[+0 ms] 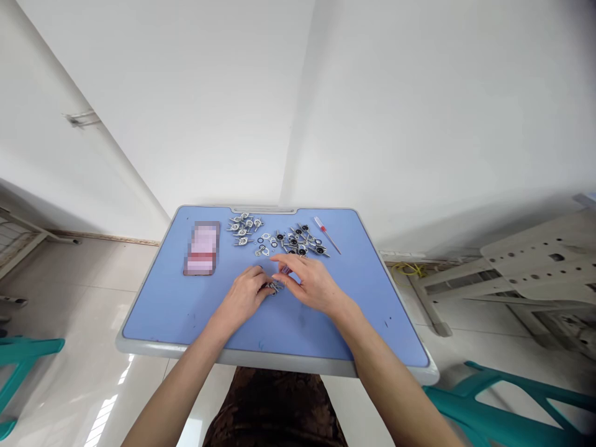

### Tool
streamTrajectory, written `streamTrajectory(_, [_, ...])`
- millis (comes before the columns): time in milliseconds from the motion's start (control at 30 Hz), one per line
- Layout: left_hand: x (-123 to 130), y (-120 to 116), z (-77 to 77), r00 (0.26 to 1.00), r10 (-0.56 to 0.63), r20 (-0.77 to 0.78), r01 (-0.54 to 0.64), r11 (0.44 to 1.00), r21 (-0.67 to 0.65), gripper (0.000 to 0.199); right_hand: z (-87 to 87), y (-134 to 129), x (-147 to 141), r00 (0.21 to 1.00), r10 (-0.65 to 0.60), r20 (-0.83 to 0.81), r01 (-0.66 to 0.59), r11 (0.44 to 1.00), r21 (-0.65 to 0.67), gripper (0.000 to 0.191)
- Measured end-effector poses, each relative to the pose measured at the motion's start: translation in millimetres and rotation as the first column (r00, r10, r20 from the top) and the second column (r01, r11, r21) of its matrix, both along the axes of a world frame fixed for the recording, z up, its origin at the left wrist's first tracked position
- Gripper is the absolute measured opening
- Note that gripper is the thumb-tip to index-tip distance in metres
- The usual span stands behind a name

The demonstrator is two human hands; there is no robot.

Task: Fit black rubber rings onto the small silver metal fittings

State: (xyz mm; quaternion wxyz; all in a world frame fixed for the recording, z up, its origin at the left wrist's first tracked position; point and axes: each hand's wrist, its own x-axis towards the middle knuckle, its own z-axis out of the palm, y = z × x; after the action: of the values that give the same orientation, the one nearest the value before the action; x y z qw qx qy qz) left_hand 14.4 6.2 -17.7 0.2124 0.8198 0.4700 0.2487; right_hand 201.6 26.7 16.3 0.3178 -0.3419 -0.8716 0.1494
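My left hand (249, 290) is closed, its thumb and fingers pinching a small metal part (274, 287) low over the blue table. Just to the right, my right hand (307, 279) curves toward that part with thumb and forefinger apart, and nothing shows clearly between them. The fingers partly hide the held part. Beyond the hands lie loose rings and flat oval plates (266, 236). A group of silver flanged metal parts (243, 241) sits at the back left of them, and several metal parts with round black centres (298, 233) lie to the right.
A phone (202, 248) with a blurred screen lies on the left of the blue table (162, 304). A screwdriver (327, 234) with a clear and red handle is at the back right. The white wall (223, 124) stands behind, and green stools (507, 403) flank the table.
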Motion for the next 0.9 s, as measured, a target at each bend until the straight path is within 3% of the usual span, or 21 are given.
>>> streamTrajectory(133, [0,0,-0.1,1.000,-0.004,-0.013,0.004,1.000,0.008,0.009,3.8,-2,1,0.997,0.068,-0.046,-0.071,0.995,-0.076,0.032])
streamTrajectory(433, [1,-1,1.5,1.000,0.000,-0.030,0.001,1.000,0.011,0.006,-5.3,2,-4,0.999,-0.049,-0.010,0.050,0.996,0.073,0.014])
streamTrajectory(667, [1,0,1.1,0.999,-0.006,-0.035,0.006,1.000,0.015,0.004,3.6,-2,-1,0.998,0.050,-0.047,-0.055,0.992,-0.115,0.029])
streamTrajectory(900, [1,1,1.1,0.999,-0.001,-0.046,0.002,1.000,0.009,0.005,-14.9,5,-7,0.985,-0.135,-0.104,0.143,0.987,0.072,0.012])
